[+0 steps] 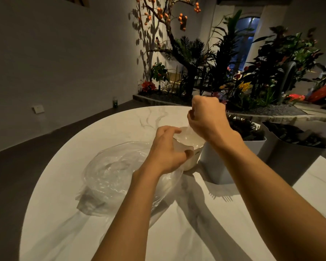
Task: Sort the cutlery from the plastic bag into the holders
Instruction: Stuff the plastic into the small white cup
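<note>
While the right hand point(207, 117) is curled into a fist up above the holders, it pinches something thin and clear, maybe a plastic spoon point(188, 132), but it is too see-through to be sure. Its wrist bends down and its arm comes in from the lower right. Just below it, the left hand point(166, 149) grips the rim of a small white holder point(191, 159), with the thumb on the near side and the fingers over the top. That arm comes up from the bottom middle. Right beside this holder stands a bigger white holder point(215, 166) full of dark cutlery point(247, 129), and a grey holder point(292, 159) sits next to it on the right, also full of dark pieces. A clear plastic bag point(117, 176) lies crumpled under and left of the left arm. All of it rests on a round white table point(64, 223). The holders sit close to the far right edge, and there is lots of bare table to the left and front. Plants point(233, 72) stand behind.
</note>
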`<state>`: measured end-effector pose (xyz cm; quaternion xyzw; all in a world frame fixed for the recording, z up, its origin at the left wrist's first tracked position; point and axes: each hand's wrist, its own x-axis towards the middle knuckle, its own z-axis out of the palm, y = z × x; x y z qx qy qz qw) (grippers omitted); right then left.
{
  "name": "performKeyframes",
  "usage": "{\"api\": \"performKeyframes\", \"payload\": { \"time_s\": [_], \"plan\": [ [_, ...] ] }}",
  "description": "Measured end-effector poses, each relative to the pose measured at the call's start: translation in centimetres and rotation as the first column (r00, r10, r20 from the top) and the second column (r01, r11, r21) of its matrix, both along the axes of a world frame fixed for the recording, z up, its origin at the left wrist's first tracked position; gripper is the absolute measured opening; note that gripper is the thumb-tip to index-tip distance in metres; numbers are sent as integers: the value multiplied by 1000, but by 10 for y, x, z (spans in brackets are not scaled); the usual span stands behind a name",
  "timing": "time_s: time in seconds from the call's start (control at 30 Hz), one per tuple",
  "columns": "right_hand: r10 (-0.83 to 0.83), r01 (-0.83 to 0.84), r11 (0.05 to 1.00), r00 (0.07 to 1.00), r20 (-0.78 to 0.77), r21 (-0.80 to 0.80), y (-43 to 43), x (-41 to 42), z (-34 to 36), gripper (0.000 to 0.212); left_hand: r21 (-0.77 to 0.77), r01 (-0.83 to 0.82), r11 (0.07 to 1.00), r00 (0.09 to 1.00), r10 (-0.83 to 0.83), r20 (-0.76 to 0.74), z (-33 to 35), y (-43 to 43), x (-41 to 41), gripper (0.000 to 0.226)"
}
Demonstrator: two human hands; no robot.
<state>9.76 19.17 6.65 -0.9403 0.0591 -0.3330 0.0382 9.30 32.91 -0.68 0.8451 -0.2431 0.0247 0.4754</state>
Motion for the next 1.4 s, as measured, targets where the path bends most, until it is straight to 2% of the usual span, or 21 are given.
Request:
{"api": "performKeyframes", "payload": {
  "time_s": [0.1, 0.23, 0.3, 0.4, 0.5, 0.73, 0.93, 1.13, 1.27, 1.4],
  "plan": [
    [-32, 23, 997, 993, -114, -74, 0, 13, -12, 5, 17, -22, 1000, 1000, 22, 19, 1, 2, 0, 60],
    [-63, 43, 994, 975, -211, -96, 0, 20, -19, 7, 30, -18, 999, 1000, 17, 10, 1, 3, 1, 53],
    [-68, 50, 994, 977, -203, -92, -2, 22, -18, 13, 45, -2, 999, 1000, 3, -18, 1, 1, -1, 54],
    [-39, 31, 995, 995, -93, -92, -3, 26, -9, 14, 49, 13, 999, 999, -11, -42, 0, -3, -2, 64],
    [-31, 26, 993, 999, -41, -116, -3, 30, -4, 5, 28, -1, 1000, 999, 3, -45, 0, -5, -1, 63],
    [-39, 13, 987, 986, -163, -158, -11, 38, -33, 8, 5, 28, 1000, 999, -28, -41, -3, -2, -1, 67],
    [-16, -14, 994, 964, -264, -108, -12, 45, -37, 24, 5, 36, 999, 998, -35, -45, -3, -2, -1, 69],
    [46, -47, 999, 998, -48, -19, -4, 40, -22, 14, -11, 40, 999, 998, -41, -53, -3, -2, 1, 72],
    [60, -40, 995, 967, -249, 86, -3, 45, -24, 15, -13, 34, 999, 998, -34, -62, -3, -1, 0, 74],
    [68, -41, 994, 960, -271, 103, -7, 45, -26, 14, -25, 36, 999, 997, -38, -72, -3, -1, 0, 73]
  ]
}}
